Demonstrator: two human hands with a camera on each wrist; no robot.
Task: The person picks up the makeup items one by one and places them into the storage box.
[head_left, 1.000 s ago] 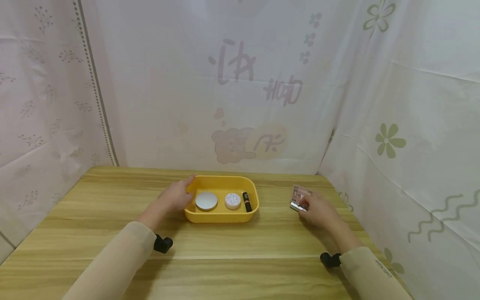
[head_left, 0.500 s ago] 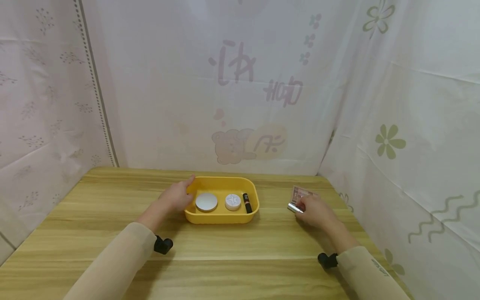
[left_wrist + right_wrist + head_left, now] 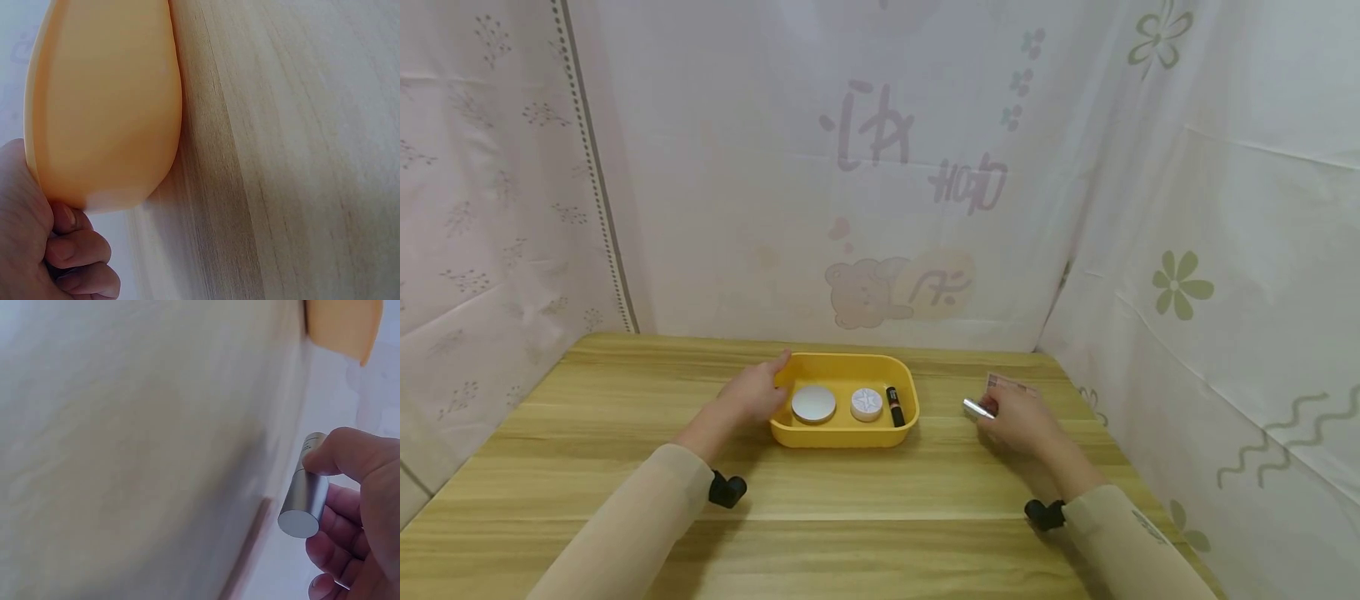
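My left hand (image 3: pixel 754 393) grips the left end of a yellow plastic basket (image 3: pixel 838 437), thumb at the rim and fingers curled against the outside, as the left wrist view shows. Inside the basket lie a round silver-white tin (image 3: pixel 813 404), a small white round case with a star pattern (image 3: pixel 866 405) and a black lipstick tube (image 3: pixel 895 407). To the right, my right hand (image 3: pixel 1022 417) pinches a silver lipstick tube (image 3: pixel 304 497) between thumb and fingers, over the table. Partly hidden behind that hand is an eyeshadow palette (image 3: pixel 995 382) on the table.
The wooden table (image 3: pixel 850 492) runs back to a printed white curtain (image 3: pixel 737 208). Another curtain (image 3: pixel 1240 275) hangs along the right side. Each wrist wears a small black camera.
My right hand has lifted the silver lipstick off the palette area and moved left with it, toward the basket. The left hand and basket stay in place.
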